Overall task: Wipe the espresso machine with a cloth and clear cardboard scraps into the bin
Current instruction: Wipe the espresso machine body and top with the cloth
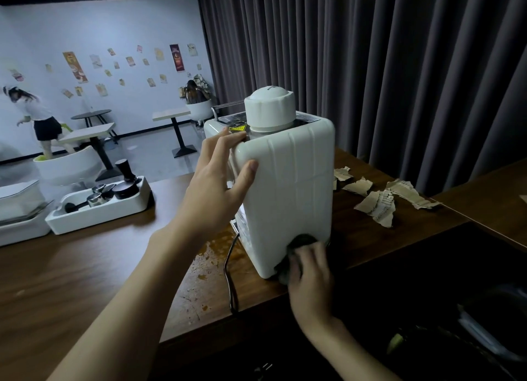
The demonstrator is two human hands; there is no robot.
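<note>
While we clasp espresso machine (288, 187) at upper corner with left hand (219, 181), right hand (310, 275) bunches soft dark cloth (302, 240) low; glossy shell seems slippery, tippy.

I see only dark bits of the cloth (302, 240) under my right hand (310, 278); the espresso machine (288, 187) turns its front away, and the white box (17, 206) at the desk's (85, 266) left edge is cropped
</note>
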